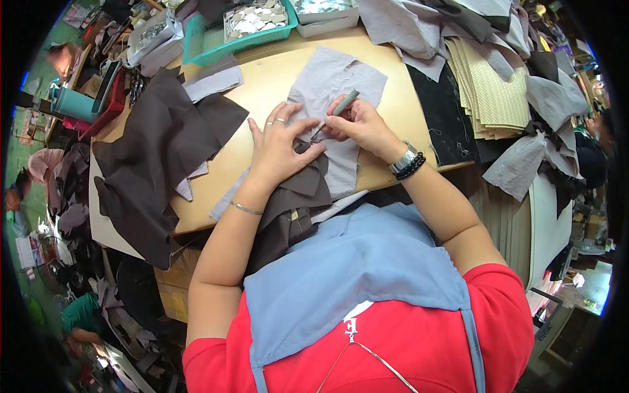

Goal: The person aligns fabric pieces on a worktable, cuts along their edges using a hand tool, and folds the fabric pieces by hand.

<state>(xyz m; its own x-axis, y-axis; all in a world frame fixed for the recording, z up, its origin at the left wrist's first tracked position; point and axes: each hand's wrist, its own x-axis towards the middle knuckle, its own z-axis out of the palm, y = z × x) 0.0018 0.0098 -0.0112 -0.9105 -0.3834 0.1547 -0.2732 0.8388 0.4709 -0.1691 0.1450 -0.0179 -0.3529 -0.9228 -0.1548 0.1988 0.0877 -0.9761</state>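
Note:
My left hand [278,147] presses on the dark brown cloth [298,196], its thumb and index finger closed around a folded bit of it. In my right hand [363,128] is a slim pen-like tool [347,101] with a grey-green handle and a thin dark tip. That tip points down at the cloth between my two hands; whether it touches is too small to tell. Under both hands lies a light grey cloth [327,72], spread flat on the table. The brown cloth hangs over the table's front edge towards my lap.
A large dark brown cloth [157,137] covers the left of the wooden table [262,78]. At the back stands a teal basket [196,42] with a box of small pale pieces [255,19]. Quilted cream sheets [491,88] and grey cloth scraps [406,26] are piled at the right.

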